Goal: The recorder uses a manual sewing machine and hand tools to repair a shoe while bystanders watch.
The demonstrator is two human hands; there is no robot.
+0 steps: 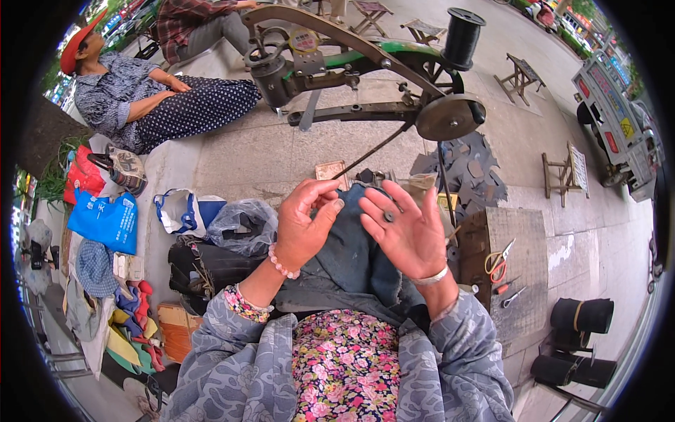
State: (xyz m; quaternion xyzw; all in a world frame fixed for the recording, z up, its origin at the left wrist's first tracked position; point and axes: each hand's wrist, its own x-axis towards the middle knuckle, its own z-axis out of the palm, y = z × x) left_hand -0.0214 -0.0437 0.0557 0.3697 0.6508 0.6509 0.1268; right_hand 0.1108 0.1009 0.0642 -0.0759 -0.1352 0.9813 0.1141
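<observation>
A small, dark grey disc [388, 216] with a rounded outline lies on the right hand [416, 243], near the base of the fingers. It is too small to tell its material, or whether its darker middle is a hole; its underside is hidden against the skin. The hands are apart: the right is spread palm up, the left [307, 216] half curled, its thumb near the forefinger. Its other fingertips are partly hidden, so I cannot tell whether it grips anything. Both hands partly cover the dark cloth [348, 246] behind them.
</observation>
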